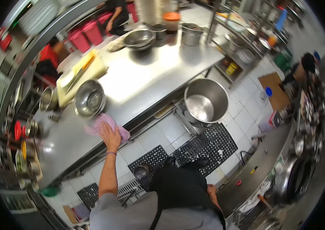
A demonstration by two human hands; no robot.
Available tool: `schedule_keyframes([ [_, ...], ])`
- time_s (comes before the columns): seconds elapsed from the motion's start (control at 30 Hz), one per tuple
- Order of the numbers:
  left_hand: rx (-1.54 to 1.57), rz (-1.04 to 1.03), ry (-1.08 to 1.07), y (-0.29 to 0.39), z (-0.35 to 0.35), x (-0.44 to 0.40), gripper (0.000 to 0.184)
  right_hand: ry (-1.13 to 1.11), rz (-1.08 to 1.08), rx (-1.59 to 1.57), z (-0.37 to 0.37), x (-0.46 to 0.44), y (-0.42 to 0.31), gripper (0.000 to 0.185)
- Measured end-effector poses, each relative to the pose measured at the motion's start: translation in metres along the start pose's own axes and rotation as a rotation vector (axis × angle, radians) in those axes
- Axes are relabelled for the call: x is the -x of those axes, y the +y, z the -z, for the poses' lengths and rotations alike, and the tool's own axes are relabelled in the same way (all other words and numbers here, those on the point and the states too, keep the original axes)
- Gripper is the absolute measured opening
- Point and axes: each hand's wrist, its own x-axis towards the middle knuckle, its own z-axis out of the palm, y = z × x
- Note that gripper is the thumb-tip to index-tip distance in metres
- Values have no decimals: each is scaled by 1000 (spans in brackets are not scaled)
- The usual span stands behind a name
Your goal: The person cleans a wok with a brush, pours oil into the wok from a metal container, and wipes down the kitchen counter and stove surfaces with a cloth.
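My left hand (pixel 109 135) presses down on a pink cloth (pixel 121 131) at the front edge of the steel table (pixel 131 86), its fingers spread over the fabric. Just beyond the cloth sits a steel bowl (pixel 90 98). Behind that bowl, a knife with an orange handle (pixel 87 61) lies on a pale cutting board (pixel 100 66). My right hand (pixel 210 189) hangs low beside the black apron, away from the table. Its fingers look curled, and whether anything is in them is too small to tell.
A large steel pot (pixel 206 100) stands past the table's front edge, near black perforated mats (pixel 208 147) on the floor. Metal bowls (pixel 139 38) and a steel pot (pixel 192 34) sit along the table's far side. Another person (pixel 116 17) is beyond the table. Shelving stands upper right.
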Motion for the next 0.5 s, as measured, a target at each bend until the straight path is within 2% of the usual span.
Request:
schedule_keyframes([
  [0.03,-6,-74,-12,19,0,3,72,51,-4,41,3,9,-11,18],
  [0.07,-11,-145,-22,36,0,3,70,87,-68,-107,4,20,-26,20],
  [0.1,40,-172,-26,51,-3,-4,69,112,-201,-160,6,21,-39,21],
  [0.2,223,-260,-92,80,-22,-58,64,134,-66,-69,8,-18,-24,24],
  [0.23,229,-281,-79,102,-13,-75,63,154,-19,-32,7,-35,-4,24],
  [0.3,141,-432,11,123,-38,-120,60,209,131,140,19,-41,-21,29],
  [0.33,130,-532,46,144,-41,-133,58,186,43,141,29,-40,-42,29],
  [0.37,181,-549,35,167,-52,-143,56,157,-41,135,39,-33,-60,30],
  [0.4,228,-563,22,200,-61,-150,56,199,-10,119,40,-39,-59,30],
  [0.47,177,-583,-171,295,-29,-116,56,256,11,70,48,-52,-58,30],
  [0.5,144,-681,-279,338,-18,-95,50,267,-3,36,53,-54,-62,29],
])
